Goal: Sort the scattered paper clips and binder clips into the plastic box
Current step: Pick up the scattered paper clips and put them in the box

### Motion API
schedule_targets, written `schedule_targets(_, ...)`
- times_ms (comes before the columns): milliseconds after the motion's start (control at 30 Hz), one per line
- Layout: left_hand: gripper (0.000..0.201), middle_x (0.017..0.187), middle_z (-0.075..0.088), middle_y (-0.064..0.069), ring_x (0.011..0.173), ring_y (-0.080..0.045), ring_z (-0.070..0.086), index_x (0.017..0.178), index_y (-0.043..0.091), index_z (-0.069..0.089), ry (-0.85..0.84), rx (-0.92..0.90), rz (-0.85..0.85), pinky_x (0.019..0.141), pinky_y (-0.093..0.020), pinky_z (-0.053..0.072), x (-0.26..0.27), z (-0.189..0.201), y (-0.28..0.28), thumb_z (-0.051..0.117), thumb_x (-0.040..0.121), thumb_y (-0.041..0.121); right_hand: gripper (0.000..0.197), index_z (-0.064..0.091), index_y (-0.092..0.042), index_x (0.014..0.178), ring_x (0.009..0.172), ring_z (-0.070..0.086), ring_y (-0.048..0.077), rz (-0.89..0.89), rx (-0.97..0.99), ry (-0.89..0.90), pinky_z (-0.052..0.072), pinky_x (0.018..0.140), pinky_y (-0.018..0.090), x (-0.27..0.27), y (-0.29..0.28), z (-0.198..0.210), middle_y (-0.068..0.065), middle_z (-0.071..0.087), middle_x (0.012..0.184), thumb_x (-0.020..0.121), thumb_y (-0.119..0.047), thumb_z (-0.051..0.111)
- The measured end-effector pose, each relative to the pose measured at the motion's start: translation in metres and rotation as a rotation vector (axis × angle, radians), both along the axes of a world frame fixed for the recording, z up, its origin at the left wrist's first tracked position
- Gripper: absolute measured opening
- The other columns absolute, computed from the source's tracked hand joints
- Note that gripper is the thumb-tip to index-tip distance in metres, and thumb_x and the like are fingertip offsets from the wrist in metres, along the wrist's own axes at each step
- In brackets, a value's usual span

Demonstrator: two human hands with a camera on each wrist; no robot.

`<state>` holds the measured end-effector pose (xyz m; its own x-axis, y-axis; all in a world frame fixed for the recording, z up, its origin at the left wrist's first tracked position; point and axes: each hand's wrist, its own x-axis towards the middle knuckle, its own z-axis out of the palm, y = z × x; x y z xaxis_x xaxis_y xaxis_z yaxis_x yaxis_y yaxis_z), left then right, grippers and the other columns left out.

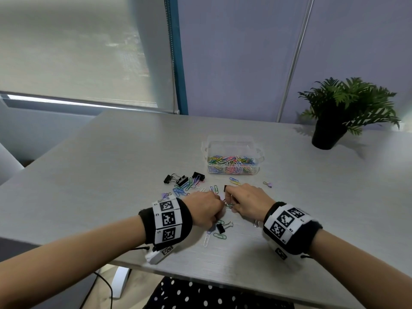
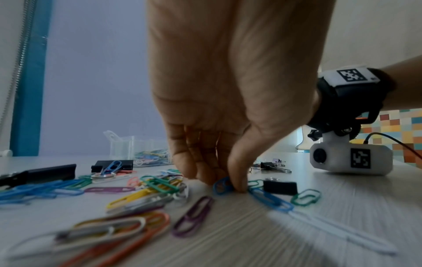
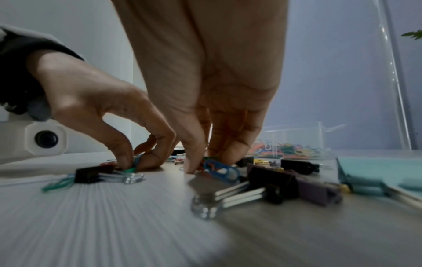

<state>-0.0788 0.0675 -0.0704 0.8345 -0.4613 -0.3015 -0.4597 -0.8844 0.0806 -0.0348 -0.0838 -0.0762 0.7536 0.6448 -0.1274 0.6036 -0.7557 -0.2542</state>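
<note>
A clear plastic box [image 1: 233,141] holding many coloured paper clips stands on the table beyond my hands. Loose paper clips [image 1: 185,188] and black binder clips [image 1: 178,179] lie scattered in front of it. My left hand [image 1: 219,205] is down on the table and pinches a blue paper clip [image 2: 221,186] between thumb and fingers [image 2: 237,182]. Close beside it, my right hand [image 1: 230,204] pinches a blue paper clip [image 3: 220,170], tangled with red and green ones, against the tabletop. The fingertips of both hands nearly touch.
A potted plant [image 1: 341,112] stands at the back right. A black binder clip [image 1: 220,228] and several paper clips lie just below my hands. A small purple binder clip [image 1: 268,184] sits to the right. The table's front edge [image 1: 200,277] is near my wrists.
</note>
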Motion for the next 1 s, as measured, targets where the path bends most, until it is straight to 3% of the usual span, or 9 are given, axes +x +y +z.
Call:
schedule_targets(233, 0.019, 0.108, 0.059, -0.006, 0.099, -0.023, 0.056, 0.099, 0.015, 0.062, 0.002, -0.011, -0.009, 0.07, -0.026, 0.037, 0.001, 0.001, -0.001, 0.06, 0.08, 0.015, 0.015, 0.05, -0.017, 0.1, 0.1, 0.052, 0.027, 0.043, -0.042, -0.025, 0.032, 0.069, 0.031, -0.002, -0.002, 0.003, 0.006, 0.058, 0.107, 0.087, -0.012, 0.054)
schedule_targets(367, 0.013, 0.096, 0.066, -0.012, 0.083, -0.02, 0.056, 0.09, 0.007, 0.063, 0.072, -0.156, 0.046, 0.075, -0.029, 0.046, 0.007, 0.002, 0.008, 0.059, 0.077, 0.007, 0.012, 0.053, -0.021, 0.09, 0.086, 0.05, 0.02, 0.042, 0.003, 0.007, 0.035, 0.068, 0.029, 0.002, -0.008, 0.004, 0.001, 0.057, 0.093, 0.083, -0.012, 0.058)
schedule_targets(500, 0.017, 0.095, 0.071, -0.008, 0.081, -0.012, 0.057, 0.092, 0.008, 0.064, 0.088, -0.289, 0.135, 0.07, -0.015, 0.037, 0.018, 0.012, 0.021, 0.055, 0.08, 0.001, 0.012, 0.067, -0.011, 0.085, 0.058, 0.054, 0.001, -0.135, 0.263, 0.252, 0.04, 0.055, 0.011, 0.013, -0.021, 0.01, -0.008, 0.056, 0.067, 0.076, -0.005, 0.069)
schedule_targets(567, 0.016, 0.095, 0.072, -0.006, 0.081, -0.01, 0.061, 0.093, 0.008, 0.065, 0.075, -0.372, 0.186, 0.065, -0.009, 0.041, 0.025, 0.022, 0.028, 0.054, 0.083, 0.001, 0.012, 0.067, -0.008, 0.08, 0.053, 0.06, 0.003, -0.208, 0.437, 0.437, 0.046, 0.054, 0.012, 0.019, -0.03, 0.015, 0.001, 0.064, 0.066, 0.073, 0.0, 0.073)
schedule_targets(633, 0.015, 0.089, 0.071, -0.008, 0.076, -0.011, 0.062, 0.093, 0.006, 0.064, 0.064, -0.473, 0.252, 0.059, -0.002, 0.043, 0.037, 0.033, 0.034, 0.053, 0.085, -0.002, 0.012, 0.067, -0.009, 0.078, 0.057, 0.064, 0.009, -0.212, 0.498, 0.493, 0.049, 0.057, 0.017, 0.027, -0.037, 0.022, 0.004, 0.068, 0.067, 0.073, -0.002, 0.074)
schedule_targets(767, 0.013, 0.083, 0.065, -0.006, 0.068, -0.01, 0.06, 0.086, 0.012, 0.058, -0.017, -0.594, 0.327, 0.06, -0.013, 0.05, 0.077, 0.058, 0.037, 0.057, 0.085, 0.0, 0.02, 0.064, -0.016, 0.07, 0.056, 0.058, 0.009, -0.244, 0.537, 0.332, 0.047, 0.054, 0.013, 0.062, -0.038, 0.042, -0.001, 0.06, 0.062, 0.071, 0.001, 0.075)
schedule_targets(833, 0.011, 0.083, 0.064, -0.006, 0.064, -0.008, 0.056, 0.087, 0.01, 0.058, -0.068, -0.592, 0.34, 0.053, -0.009, 0.047, 0.098, 0.065, 0.034, 0.058, 0.085, 0.0, 0.022, 0.064, -0.018, 0.069, 0.061, 0.056, 0.014, -0.262, 0.506, 0.206, 0.048, 0.055, 0.013, 0.086, -0.032, 0.052, 0.0, 0.06, 0.065, 0.07, 0.001, 0.075)
schedule_targets(933, 0.01, 0.089, 0.069, -0.014, 0.069, -0.016, 0.058, 0.093, 0.0, 0.063, -0.131, -0.519, 0.355, 0.047, -0.007, 0.045, 0.123, 0.064, 0.025, 0.058, 0.084, -0.001, 0.012, 0.069, -0.007, 0.082, 0.063, 0.054, 0.012, -0.281, 0.43, 0.074, 0.042, 0.053, 0.007, 0.111, -0.021, 0.057, 0.002, 0.059, 0.071, 0.072, 0.0, 0.073)
schedule_targets(1000, 0.013, 0.097, 0.071, -0.019, 0.074, -0.02, 0.061, 0.095, -0.003, 0.065, -0.137, -0.47, 0.367, 0.055, -0.014, 0.048, 0.132, 0.06, 0.022, 0.058, 0.084, -0.001, 0.015, 0.068, 0.0, 0.089, 0.065, 0.053, 0.011, -0.282, 0.372, 0.014, 0.042, 0.055, 0.008, 0.118, -0.013, 0.053, 0.005, 0.063, 0.077, 0.075, 0.001, 0.07)
